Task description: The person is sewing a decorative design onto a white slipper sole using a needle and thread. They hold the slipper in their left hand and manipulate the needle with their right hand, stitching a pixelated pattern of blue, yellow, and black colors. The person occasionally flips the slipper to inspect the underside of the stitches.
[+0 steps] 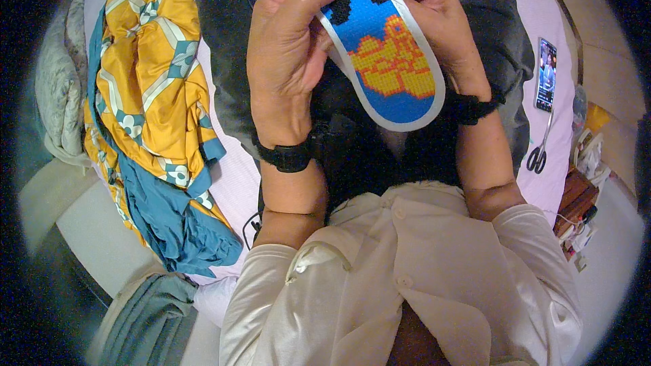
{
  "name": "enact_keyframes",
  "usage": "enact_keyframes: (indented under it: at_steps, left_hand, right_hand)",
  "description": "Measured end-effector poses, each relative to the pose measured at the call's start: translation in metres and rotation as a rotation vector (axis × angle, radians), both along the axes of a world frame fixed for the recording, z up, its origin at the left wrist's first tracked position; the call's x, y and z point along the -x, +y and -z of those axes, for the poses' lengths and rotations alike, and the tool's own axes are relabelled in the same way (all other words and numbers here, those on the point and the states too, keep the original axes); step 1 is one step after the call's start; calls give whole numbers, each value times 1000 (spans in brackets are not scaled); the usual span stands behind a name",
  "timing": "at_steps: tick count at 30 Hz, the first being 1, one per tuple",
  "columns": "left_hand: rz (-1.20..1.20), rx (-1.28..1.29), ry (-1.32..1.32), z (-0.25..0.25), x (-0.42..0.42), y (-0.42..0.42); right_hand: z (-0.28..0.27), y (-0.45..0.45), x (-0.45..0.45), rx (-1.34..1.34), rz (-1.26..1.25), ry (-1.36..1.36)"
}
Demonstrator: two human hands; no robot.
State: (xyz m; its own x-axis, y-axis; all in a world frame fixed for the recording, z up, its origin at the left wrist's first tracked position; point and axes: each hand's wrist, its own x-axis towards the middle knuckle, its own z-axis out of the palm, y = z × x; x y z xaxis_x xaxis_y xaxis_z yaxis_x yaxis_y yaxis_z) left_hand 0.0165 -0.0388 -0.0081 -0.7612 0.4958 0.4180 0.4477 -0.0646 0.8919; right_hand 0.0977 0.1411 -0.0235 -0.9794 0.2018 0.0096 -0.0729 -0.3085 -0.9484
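Observation:
Both hands hold up a cross-stitched insole [391, 71] above my lap. It has a white bound edge, a blue ground, a yellow and orange motif towards its near end, and black and white stitching farther up. The far end runs out of the top of the picture. My left hand [290, 46] grips the left edge, thumb lying over the white stitching. Along the right edge, my right hand [432, 15] grips from the side and behind, its fingertips hidden by the insole. No needle or thread can be made out.
Left of my legs lies a crumpled yellow and teal patterned cloth [152, 71] on a pale pink sheet [229, 152]. To the right rest a lit phone [546, 76] and black-handled scissors [537, 158]. Beyond them stands a brown wooden box [574, 193] among small items. Folded grey-green fabric [147, 320] lies lower left.

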Motion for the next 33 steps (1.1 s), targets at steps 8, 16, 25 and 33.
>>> enact_keyframes:
  at_steps: [8,16,25,33]
  left_hand:
    - [171,-218,-360,-6,-4,-3]
    - [322,-350,-1186,-32,8,8]
    - [317,-381,-1117,-20,10,10]
    - [284,-317,-1043,-19,5,11]
  right_hand:
    - [1,-1,2,-5,-13,3]
    - [4,-2,3,129,-42,9]
    - [-8,1,2,-22,-20,25]
    - [-5,-1,1,37,-2,-7]
